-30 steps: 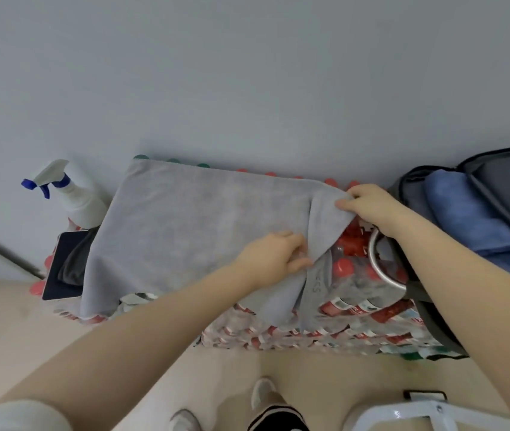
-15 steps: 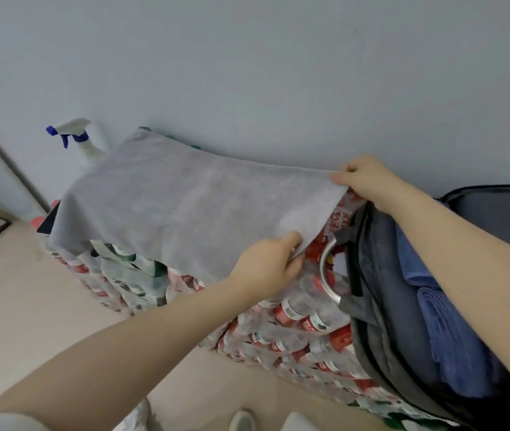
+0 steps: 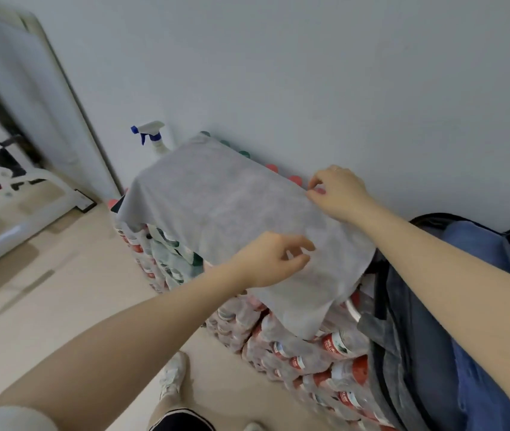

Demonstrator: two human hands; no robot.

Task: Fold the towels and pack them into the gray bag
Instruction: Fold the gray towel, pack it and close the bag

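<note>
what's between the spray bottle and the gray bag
In the head view, the gray towel spread over the stacked packs of bottled water fills the stretch from the spray bottle to the gray bag.

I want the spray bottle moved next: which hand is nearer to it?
Left. The left hand is on the gray towel's near edge, somewhat closer to the spray bottle; the right hand is farther right.

Bare forearms, white sleeve, white sneaker, dark shorts.
</note>
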